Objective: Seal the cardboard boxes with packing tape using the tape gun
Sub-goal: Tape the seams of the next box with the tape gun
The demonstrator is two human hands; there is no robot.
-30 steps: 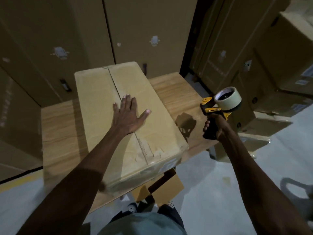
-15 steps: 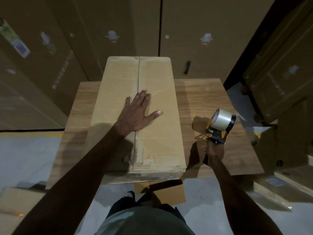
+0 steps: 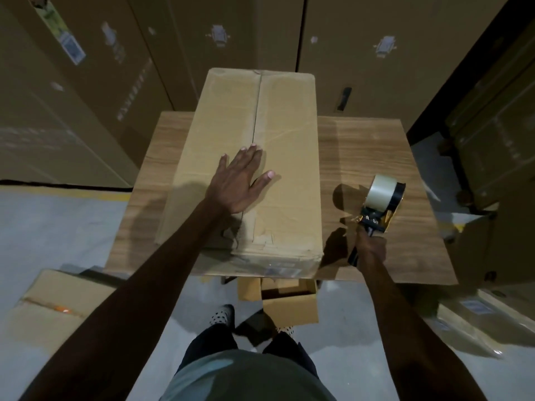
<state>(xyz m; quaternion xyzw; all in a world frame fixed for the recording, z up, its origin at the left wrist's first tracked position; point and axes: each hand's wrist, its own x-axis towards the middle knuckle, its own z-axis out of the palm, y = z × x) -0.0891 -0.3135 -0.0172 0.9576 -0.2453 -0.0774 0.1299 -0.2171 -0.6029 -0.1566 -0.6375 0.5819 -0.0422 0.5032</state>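
Note:
A long cardboard box [image 3: 289, 146] lies lengthwise on a wooden table [image 3: 362, 149], its two top flaps meeting at a centre seam. Crumpled old tape shows at the near end of the seam. My left hand [image 3: 238, 180] rests flat on the box top, fingers straight across the seam. My right hand [image 3: 369, 247] grips the black handle of a yellow and black tape gun [image 3: 379, 206] carrying a roll of clear tape. The gun sits low over the table, to the right of the box and apart from it.
Tall stacked cartons [image 3: 362, 39] stand behind and to both sides of the table. A small open cardboard box [image 3: 289, 308] lies on the floor under the table's near edge, by my feet. A flat carton [image 3: 58, 308] lies at lower left, another carton [image 3: 477, 314] at lower right.
My right hand has brought the tape gun from out over the floor at the right down onto the table beside the box. My view has swung to face the box squarely. My left hand stays flat.

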